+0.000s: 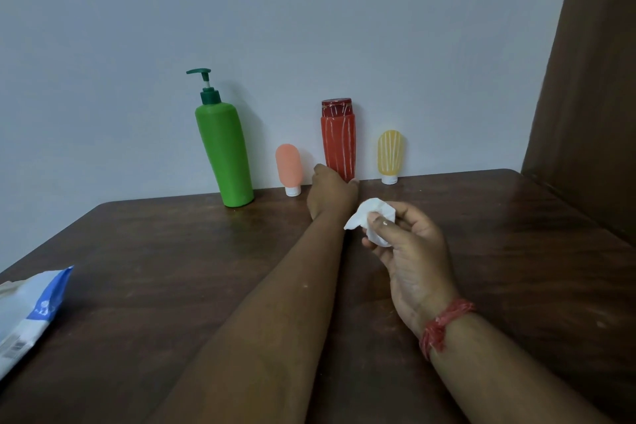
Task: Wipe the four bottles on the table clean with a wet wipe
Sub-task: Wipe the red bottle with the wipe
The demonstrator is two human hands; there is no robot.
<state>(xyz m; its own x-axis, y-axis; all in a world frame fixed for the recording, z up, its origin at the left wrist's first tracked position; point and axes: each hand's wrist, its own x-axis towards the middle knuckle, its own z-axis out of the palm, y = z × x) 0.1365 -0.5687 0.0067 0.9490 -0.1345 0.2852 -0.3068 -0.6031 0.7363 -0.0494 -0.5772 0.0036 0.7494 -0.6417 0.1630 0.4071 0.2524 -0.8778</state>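
Dark wooden table (172, 268) mid-frame, red white-striped plastic bottle (338, 144) gripped at its base by left hand (332, 194), crumpled white wet wipe (377, 220) pinched in right hand (409, 251).

Looked forward and down from head height, close over the dark brown wooden table (165, 251), facing the pale grey wall (309, 10) behind it

My dark brown wooden table (172, 251) has rounded far corners and butts against a plain pale grey-blue wall (309, 10). At my right, a brown panel (592, 96) rises beside the tabletop's edge.
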